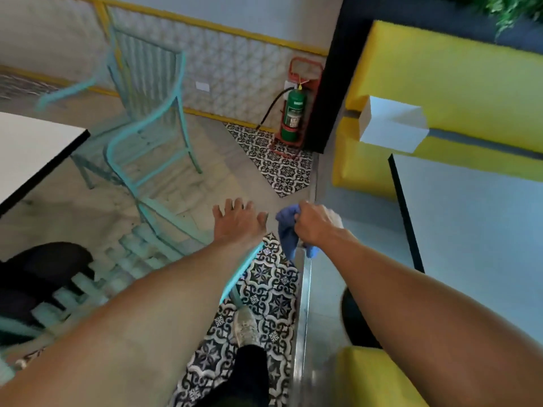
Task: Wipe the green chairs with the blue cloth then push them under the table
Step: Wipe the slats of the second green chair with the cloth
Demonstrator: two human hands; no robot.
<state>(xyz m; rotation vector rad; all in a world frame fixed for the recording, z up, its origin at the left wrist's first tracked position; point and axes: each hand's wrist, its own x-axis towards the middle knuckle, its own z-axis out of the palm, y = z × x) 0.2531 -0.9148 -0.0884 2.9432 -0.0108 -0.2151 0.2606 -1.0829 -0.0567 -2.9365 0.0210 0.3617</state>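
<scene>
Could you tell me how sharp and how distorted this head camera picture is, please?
Head view: strong wide-angle bending of the walls; motion blur smears the far green chair and the near chair; the left hand, right hand and blue cloth are only slightly soft; lighting is even.

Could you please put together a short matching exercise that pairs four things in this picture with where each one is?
Things:
1. crumpled blue cloth
2. green fire extinguisher
3. white cardboard box
4. mint-green metal chair

Places:
A. on the yellow padded bench
B. gripped in the right hand
C. beside the white table at the left
D. in a red stand against the wall

Pairs: 1-B, 2-D, 3-A, 4-C
</scene>
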